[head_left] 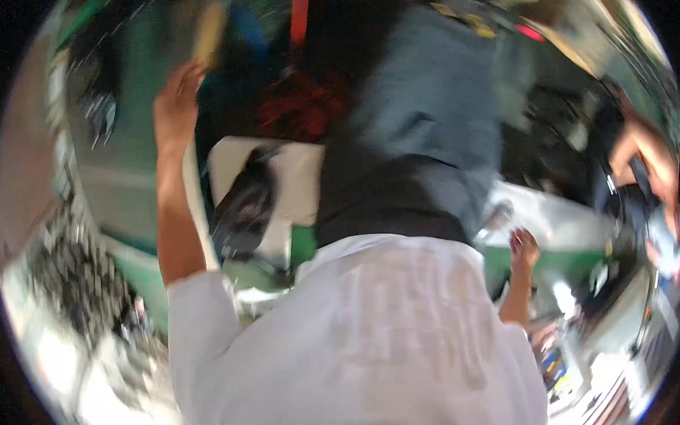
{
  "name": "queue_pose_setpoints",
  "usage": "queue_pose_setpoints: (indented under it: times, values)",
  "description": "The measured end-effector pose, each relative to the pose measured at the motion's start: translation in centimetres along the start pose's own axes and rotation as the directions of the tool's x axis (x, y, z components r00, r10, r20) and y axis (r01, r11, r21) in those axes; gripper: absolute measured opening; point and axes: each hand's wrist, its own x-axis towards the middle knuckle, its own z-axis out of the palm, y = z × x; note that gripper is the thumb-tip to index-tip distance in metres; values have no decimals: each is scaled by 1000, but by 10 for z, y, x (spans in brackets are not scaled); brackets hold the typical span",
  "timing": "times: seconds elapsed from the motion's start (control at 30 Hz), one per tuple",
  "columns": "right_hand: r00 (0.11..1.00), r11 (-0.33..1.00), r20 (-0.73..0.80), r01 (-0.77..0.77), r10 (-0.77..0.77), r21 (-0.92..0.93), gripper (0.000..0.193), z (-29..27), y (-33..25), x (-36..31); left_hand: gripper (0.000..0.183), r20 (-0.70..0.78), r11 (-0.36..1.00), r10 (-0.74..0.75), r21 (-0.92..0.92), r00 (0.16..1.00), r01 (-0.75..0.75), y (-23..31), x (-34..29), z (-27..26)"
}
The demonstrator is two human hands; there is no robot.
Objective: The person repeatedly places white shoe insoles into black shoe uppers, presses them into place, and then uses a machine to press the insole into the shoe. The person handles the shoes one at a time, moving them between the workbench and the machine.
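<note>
Green surfacing (pixel 121 164) spreads at ten o'clock; the left hand (pixel 177 106) meets a yellow strip (pixel 210 33) at eleven. Blur hides whether it grips, or whether the right hand (pixel 525 251), at four, does. A fingertip-only hold might drop the strip.

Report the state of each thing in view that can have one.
Left hand: extended, blurred; grip unclear.
Yellowish object: at the left hand, blurred; held or not, unclear.
Right hand: partly curled, blurred; grip unclear.
Black item: lying on a pale panel.
White shirt: worn, brownish blotches across the front.
Grey trousers: worn.
</note>
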Motion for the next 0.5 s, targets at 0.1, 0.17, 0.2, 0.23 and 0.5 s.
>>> queue_pose_setpoints:
  times: [0.1, 0.17, 0.2, 0.23, 0.5]
  values:
    - [993, 988, -32, 113, -110, 101, 36, -70, 69, 46, 35, 161, 988, 120, -119, 980, -102, 90, -10, 118]
    - [956, 969, -232, 134, -181, -207, 29, -61, 85, 33, 34, 266, 946, 241, -278, 933, -165, 144, -31, 196]
    - [899, 952, -376, 122, -227, -282, 23, -90, 129, 30, 34, 362, 928, 265, -348, 894, -134, 178, -39, 234]
    - [845, 966, -502, 64, -186, -252, 23, -116, 179, 18, 33, 457, 889, 352, -437, 817, -138, 203, -48, 268]
    - [541, 796, -786, -596, 300, -107, 59, -182, 392, -100, 29, 776, 797, 569, -439, 272, -414, 279, -100, 360]
